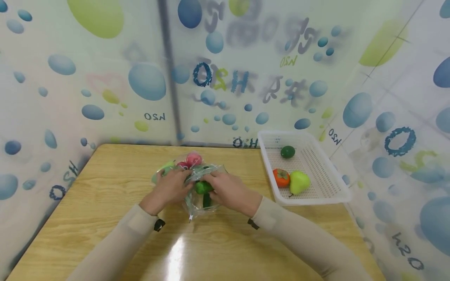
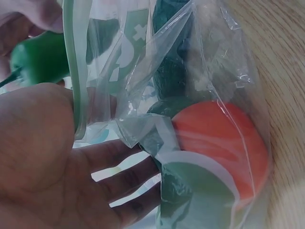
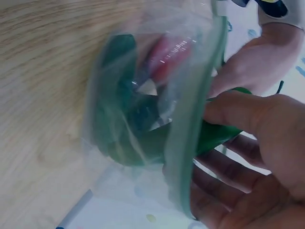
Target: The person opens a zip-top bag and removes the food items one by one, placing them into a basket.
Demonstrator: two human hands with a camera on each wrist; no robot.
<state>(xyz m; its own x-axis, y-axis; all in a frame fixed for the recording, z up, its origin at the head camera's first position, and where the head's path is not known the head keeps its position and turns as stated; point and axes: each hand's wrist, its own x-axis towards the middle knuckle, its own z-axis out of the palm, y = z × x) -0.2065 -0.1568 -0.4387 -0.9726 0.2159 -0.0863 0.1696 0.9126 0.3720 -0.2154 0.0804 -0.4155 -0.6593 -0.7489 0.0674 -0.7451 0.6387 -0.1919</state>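
A clear zip bag (image 1: 200, 211) with a pale green rim lies on the table. My left hand (image 1: 169, 188) holds its rim, thumb and fingers on either side of the plastic. My right hand (image 1: 230, 191) grips a green pepper (image 3: 221, 136) at the bag's mouth. The pepper's stem end (image 2: 28, 62) sticks out, while its other end is inside the bag. Through the plastic show a long dark green vegetable (image 3: 114, 86), a red-orange round piece (image 2: 219, 143) and a pink-red round piece (image 1: 193, 159). Folds and glare partly hide the contents.
A white perforated basket (image 1: 330, 187) stands at the right on the wooden table (image 1: 105, 187). In it are an orange persimmon (image 1: 281, 178), a yellow-green pear (image 1: 299, 182) and a dark green oval fruit (image 1: 287, 152). A patterned wall covering (image 1: 218, 128) rises behind the table's back edge.
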